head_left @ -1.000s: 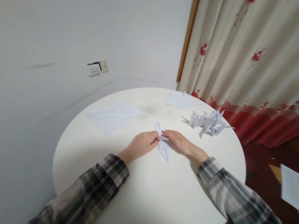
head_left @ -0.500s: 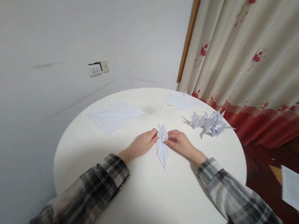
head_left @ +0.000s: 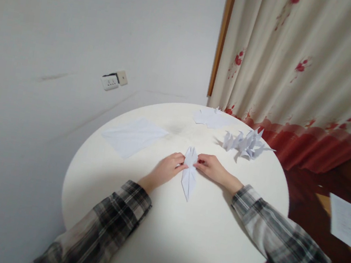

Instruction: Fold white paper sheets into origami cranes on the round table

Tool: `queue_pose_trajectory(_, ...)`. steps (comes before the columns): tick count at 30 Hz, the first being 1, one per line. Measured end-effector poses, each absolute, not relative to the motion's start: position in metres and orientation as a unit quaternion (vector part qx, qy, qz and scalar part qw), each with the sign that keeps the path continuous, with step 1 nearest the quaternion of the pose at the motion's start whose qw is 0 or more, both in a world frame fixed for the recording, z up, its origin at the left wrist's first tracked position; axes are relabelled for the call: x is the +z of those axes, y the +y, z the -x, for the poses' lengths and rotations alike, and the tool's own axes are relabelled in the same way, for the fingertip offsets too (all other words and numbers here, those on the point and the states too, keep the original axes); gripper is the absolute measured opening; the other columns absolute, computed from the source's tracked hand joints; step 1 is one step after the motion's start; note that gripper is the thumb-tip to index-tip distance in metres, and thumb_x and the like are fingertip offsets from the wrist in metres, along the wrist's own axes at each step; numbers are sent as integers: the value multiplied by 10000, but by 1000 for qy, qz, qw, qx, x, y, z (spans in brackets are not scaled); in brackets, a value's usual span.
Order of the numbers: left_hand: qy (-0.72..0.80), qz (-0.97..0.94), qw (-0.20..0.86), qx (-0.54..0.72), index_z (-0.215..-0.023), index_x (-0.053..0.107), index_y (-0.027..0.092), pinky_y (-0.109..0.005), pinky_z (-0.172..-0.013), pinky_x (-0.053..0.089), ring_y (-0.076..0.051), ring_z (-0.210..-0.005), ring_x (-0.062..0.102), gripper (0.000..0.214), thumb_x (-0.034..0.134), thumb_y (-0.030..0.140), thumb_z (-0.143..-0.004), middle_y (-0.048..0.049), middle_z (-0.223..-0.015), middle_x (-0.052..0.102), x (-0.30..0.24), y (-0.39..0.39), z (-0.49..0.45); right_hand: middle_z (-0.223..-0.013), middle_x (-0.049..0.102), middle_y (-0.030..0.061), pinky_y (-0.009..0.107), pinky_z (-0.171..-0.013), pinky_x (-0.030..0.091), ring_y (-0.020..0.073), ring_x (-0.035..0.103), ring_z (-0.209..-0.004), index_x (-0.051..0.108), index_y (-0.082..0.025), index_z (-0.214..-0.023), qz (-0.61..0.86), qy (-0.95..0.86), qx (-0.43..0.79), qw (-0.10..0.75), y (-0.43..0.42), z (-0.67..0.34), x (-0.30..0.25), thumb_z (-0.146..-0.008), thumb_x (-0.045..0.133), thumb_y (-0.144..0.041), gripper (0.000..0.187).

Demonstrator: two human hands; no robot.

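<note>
Between my hands is a piece of folded white paper [head_left: 189,179], long and narrow, with a pointed tip towards me and a centre crease. My left hand [head_left: 166,169] pinches its left edge at mid-length, thumb on top. From the other side my right hand [head_left: 212,168] pinches the right edge, with the fingertips partly hidden behind the paper. Both hands are low over the round white table [head_left: 158,243].
A flat white paper sheet [head_left: 135,138] lies on the left of the table. Several folded paper cranes [head_left: 248,144] stand clustered at the right. More paper sheets [head_left: 211,118] lie at the far edge. A wall is on the left, a curtain [head_left: 306,50] behind.
The folded paper has turned so its near tip swings left and points more towards me, its two halves showing more evenly. Both hands keep their grip almost in place.
</note>
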State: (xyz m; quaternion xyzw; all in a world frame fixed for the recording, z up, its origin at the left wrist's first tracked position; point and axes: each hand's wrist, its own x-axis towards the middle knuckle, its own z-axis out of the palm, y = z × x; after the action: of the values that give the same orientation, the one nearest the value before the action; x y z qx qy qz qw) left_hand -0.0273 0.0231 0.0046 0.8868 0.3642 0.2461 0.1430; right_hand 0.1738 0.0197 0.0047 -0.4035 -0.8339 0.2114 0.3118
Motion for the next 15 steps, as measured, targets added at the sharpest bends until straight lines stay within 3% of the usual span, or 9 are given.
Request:
queue_pose_trajectory(7, 369, -873, 165, 273, -711, 579, 166, -244, -673, 399, -141, -733, 529, 201, 478, 281, -842, -9, -730, 557, 1, 27, 27, -658, 549, -13, 219, -573, 366, 112, 490, -594, 518, -163, -786, 428, -810, 232, 326, 17, -171, 4, -763, 558, -236, 87)
queue_pose_trajectory(15, 404, -837, 227, 290, -833, 584, 163, -235, -634, 395, -130, -671, 534, 93, 550, 234, -784, 8, -721, 588, 0, 28, 25, -708, 563, -9, 227, -598, 387, 117, 508, -621, 496, -159, -1002, 421, -804, 267, 324, 16, -169, 4, -758, 540, -216, 254)
